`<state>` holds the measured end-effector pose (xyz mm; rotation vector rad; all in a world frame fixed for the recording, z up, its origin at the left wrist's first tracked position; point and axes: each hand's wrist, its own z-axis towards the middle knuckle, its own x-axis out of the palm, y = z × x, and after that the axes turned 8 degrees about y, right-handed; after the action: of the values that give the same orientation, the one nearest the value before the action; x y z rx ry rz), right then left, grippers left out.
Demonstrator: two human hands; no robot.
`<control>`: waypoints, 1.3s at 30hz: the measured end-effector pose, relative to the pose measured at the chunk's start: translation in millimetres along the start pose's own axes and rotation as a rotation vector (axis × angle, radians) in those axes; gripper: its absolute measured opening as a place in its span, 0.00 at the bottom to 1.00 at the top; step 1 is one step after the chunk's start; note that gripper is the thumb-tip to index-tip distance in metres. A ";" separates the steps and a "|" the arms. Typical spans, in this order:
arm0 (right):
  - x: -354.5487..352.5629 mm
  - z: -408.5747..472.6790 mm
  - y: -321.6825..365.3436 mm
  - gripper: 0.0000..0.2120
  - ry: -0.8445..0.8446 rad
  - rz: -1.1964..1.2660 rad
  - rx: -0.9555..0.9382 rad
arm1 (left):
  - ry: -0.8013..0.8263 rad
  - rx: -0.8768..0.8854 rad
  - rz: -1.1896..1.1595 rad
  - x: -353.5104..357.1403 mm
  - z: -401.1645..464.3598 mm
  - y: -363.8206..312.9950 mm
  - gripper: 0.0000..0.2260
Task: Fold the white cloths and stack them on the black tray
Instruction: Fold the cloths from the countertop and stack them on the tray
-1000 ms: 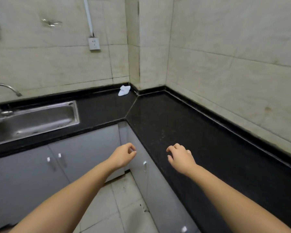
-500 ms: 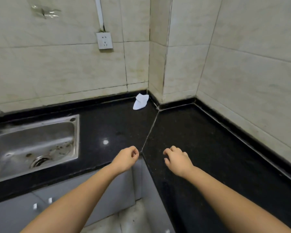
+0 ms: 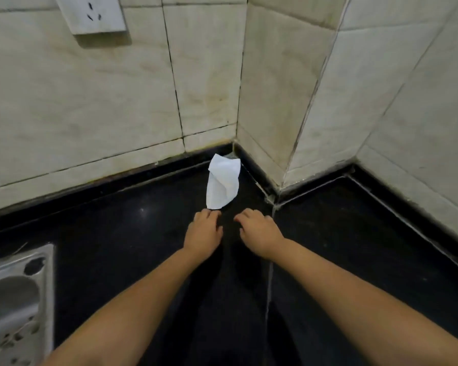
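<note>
A crumpled white cloth (image 3: pixel 223 182) is seen at twelve o'clock on the black counter (image 3: pixel 354 233). Left hand (image 3: pixel 202 232) and right hand (image 3: pixel 258 233) are held loosely curled, empty, just short of it.

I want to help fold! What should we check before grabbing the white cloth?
1. White cloth within reach, crumpled at the wall corner: ok.
2. Left hand empty, fingers just short of the cloth's near tip: ok.
3. Right hand empty: ok.
4. Black countertop bare for folding: ok.
5. Black tray in view: not ok, none seen.
6. Cloth clean and dry: cannot tell.
</note>
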<state>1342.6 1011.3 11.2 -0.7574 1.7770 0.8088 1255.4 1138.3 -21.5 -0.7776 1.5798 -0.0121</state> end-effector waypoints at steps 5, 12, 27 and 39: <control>-5.2 92.6 4.6 0.26 -0.005 -0.077 -0.038 | -0.043 0.035 0.086 16.3 63.6 29.9 0.23; 11.6 134.4 -12.6 0.15 0.004 -0.220 -0.003 | -0.139 0.087 0.074 26.0 84.3 43.7 0.14; -52.8 -25.7 -64.2 0.08 -0.203 0.086 0.062 | -0.190 0.152 -0.473 -53.6 8.2 10.3 0.03; -87.9 -205.0 -98.4 0.10 -0.598 0.730 0.299 | -0.176 0.100 -0.960 -67.5 -81.1 -110.9 0.04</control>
<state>1339.8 800.3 133.2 0.3491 1.5451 1.0618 1232.2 1050.8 101.9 -1.3466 0.9122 -0.6919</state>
